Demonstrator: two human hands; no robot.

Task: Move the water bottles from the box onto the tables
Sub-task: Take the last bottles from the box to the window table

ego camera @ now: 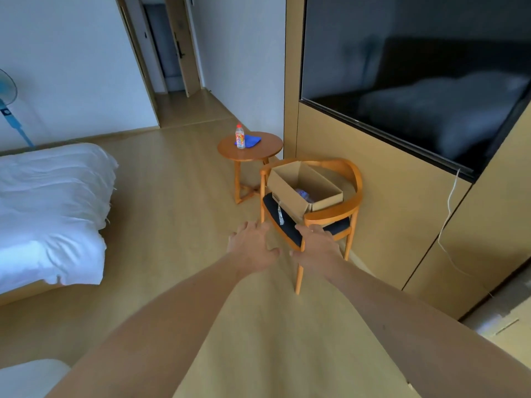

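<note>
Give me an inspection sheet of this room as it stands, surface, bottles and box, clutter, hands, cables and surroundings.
Surface: round wooden table beside the chair; wood floor.
Job's things: one bottle upright on the table; open cardboard box on the chair seat, something pale inside, not clear what.
Clutter: blue cloth on the table behind the bottle.
Hands: left hand and right hand stretched toward the chair, fingers relaxed, nothing in either grip.
Cables: white cord hanging down the wall panel below the TV.
Surroundings: bed at left, fan, open doorway.

Open cardboard box on chair seat; bottle upright on round table.
</note>
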